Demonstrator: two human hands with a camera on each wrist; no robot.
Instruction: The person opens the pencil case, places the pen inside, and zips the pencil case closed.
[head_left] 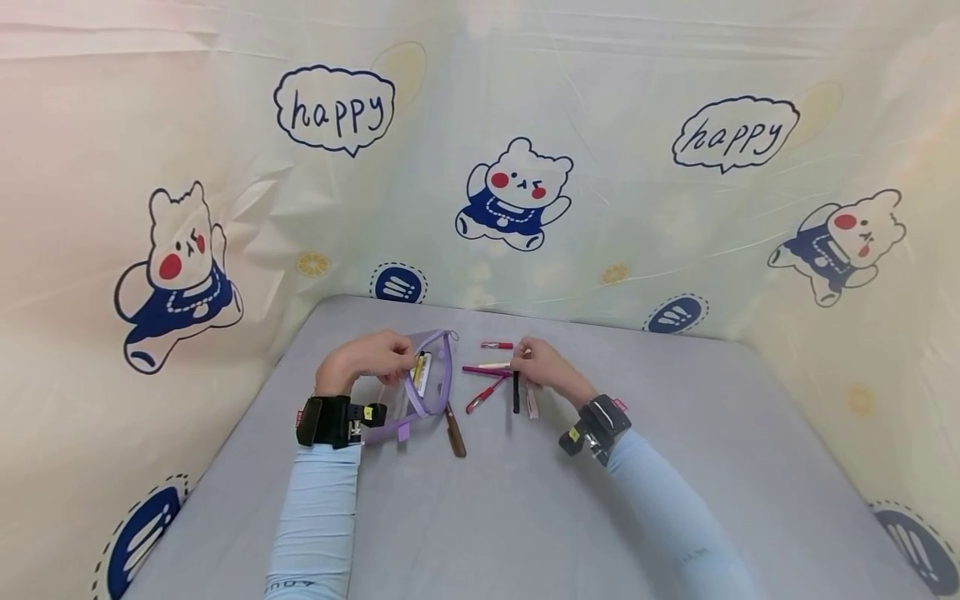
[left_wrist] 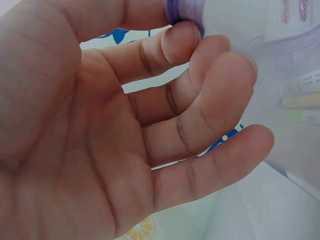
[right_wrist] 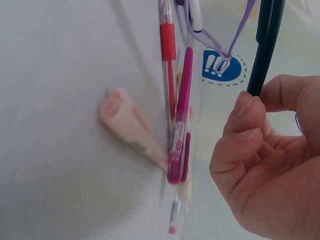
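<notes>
My left hand pinches the purple zipper edge of a see-through mesh pencil case between thumb and index finger, its other fingers loosely bent. The case lies with its mouth toward the right; a white marker and a yellow pen show inside. To the right of the case, my right hand pinches a black pen by one end in its fingertips. In the head view the black pen points down toward me, beside a pale pink pen.
Between case and right hand lie a magenta pen, a red pen, another red pen and a whitish pen. A brown pen lies by the case's near edge. A printed curtain borders the grey table.
</notes>
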